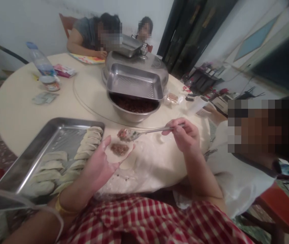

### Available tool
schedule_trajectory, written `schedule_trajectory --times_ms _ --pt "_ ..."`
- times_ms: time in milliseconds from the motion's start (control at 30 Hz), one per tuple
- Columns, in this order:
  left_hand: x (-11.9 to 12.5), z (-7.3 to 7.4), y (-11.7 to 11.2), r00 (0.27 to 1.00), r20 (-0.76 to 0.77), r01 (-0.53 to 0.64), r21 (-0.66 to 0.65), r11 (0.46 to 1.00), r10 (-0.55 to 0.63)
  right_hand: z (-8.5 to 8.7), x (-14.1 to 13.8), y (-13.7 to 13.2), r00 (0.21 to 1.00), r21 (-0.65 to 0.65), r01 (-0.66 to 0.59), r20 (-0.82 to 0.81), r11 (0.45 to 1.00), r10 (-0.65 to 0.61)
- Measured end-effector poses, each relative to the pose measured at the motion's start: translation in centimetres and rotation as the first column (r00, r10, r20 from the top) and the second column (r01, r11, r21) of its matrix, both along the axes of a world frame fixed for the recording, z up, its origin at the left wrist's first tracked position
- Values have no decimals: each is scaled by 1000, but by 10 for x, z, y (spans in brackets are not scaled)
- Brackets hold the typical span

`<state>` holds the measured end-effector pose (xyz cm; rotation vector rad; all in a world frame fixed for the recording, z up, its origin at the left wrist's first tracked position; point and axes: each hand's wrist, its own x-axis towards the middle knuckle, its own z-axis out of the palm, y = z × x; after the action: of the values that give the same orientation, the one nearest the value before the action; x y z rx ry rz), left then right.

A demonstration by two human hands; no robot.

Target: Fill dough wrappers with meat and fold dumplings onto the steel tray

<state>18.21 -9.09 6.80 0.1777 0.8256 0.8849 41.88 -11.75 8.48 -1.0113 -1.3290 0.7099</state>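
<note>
Spoon (154, 130) clamped in right fingers (177, 122); left fingers (105, 142), mostly hidden, curled round wrapper (111, 156).

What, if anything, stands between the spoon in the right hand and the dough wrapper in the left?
Nothing visible: the loaded end of the spoon, held in the right hand, is at the far edge of the dough wrapper in the left hand. The metal bowl sits beyond, not between.

This looks like a home's dining room. A round worktop (20, 98) fills the centre, with a wooden chair (67, 23) and plastic bottle (40, 61) at upper left.
</note>
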Motion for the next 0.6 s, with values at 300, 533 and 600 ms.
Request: schedule_trajectory --times_ms 300,533,600 --pt "-4 0 -10 998 -39 42 18 999 -41 7 -23 -4 991 -187 -93 74 978 109" --pt "-10 -15 -9 997 -41 77 103 992 -73 11 -30 7 988 -206 -122 67 971 138" --pt "-12 -18 -9 994 -43 109 116 987 -104 15 -33 9 984 -216 -134 90 967 156"
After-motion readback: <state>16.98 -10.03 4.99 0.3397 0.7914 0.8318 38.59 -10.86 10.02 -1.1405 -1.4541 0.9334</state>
